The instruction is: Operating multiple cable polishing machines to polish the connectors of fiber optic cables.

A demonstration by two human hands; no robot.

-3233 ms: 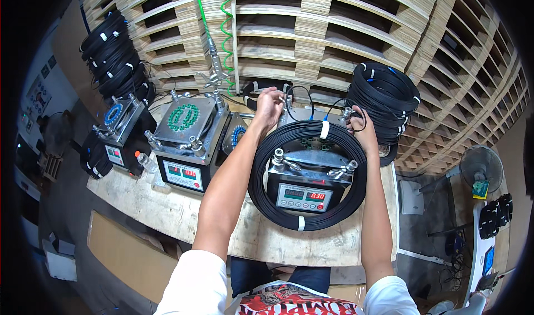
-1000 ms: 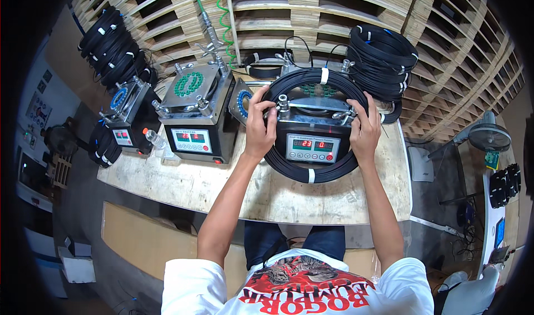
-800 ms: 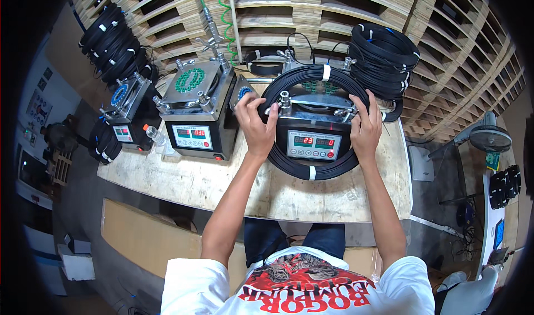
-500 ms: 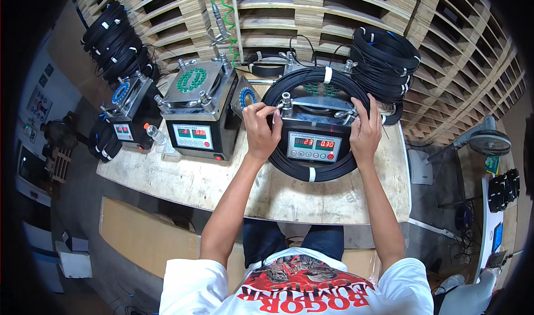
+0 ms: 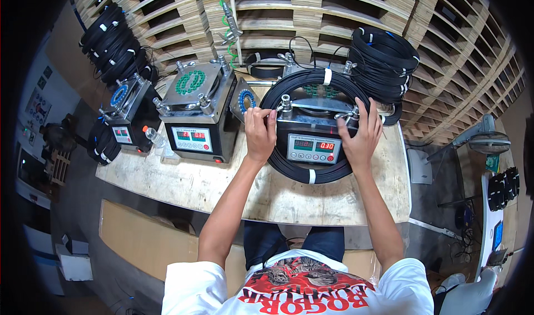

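A black cable coil (image 5: 282,167), bound with white ties, hangs around the front of a black and silver polishing machine (image 5: 292,124) whose panel has red digits. My left hand (image 5: 260,135) closes its fingertips on the wing nut (image 5: 282,108) at the machine's front left corner. At the front right corner, the thumb and fingers of my right hand (image 5: 361,139) are around the other wing nut (image 5: 348,114). A metal plate with green connector holders (image 5: 320,90) sits on top, partly behind the coil.
Two similar machines (image 5: 193,117) (image 5: 127,114) stand to the left, with a plastic bottle (image 5: 153,137) between them. Stacked cable coils (image 5: 384,64) rise at the back right, others (image 5: 105,42) at the far left. Wooden pallets (image 5: 334,14) line the back of the worktable (image 5: 222,184).
My right thumb has moved left and in under the right wing nut. My left hand has shifted slightly left and down. The left part of the panel's display looks different.
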